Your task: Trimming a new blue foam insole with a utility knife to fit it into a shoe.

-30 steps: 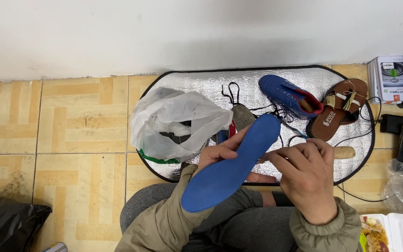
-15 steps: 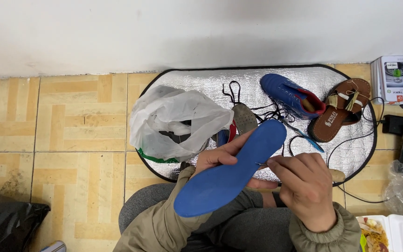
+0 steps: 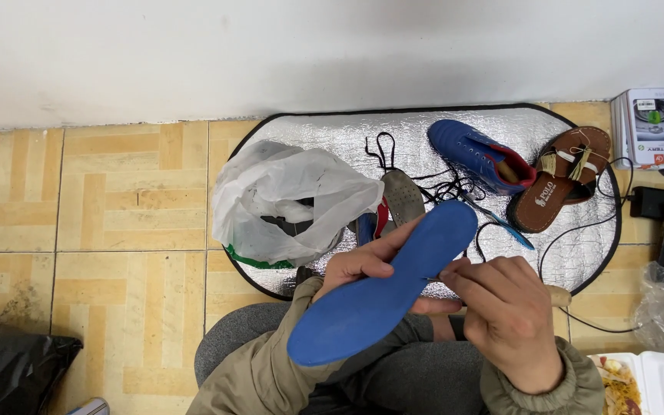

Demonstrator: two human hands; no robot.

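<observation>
Item: blue insole (image 3: 382,296), flat, foot-shaped, held above the lap at the near edge of the silver mat (image 3: 578,253).
Handling (judged): light, thin, soft and bendable, faintly grippy; best taken by the long edges at mid-length, since a hold at one end would likely let it droop.
Left hand (image 3: 359,265): fingers curled over the far long edge, grasping it.
Right hand (image 3: 505,315): fingers pinched together at the near edge by the toe end; a wooden handle (image 3: 559,296) juts from beneath the hand.
Nearby on mat: blue shoe (image 3: 474,154), brown sandal (image 3: 559,180), white plastic bag (image 3: 286,204), black laces (image 3: 439,188).
</observation>
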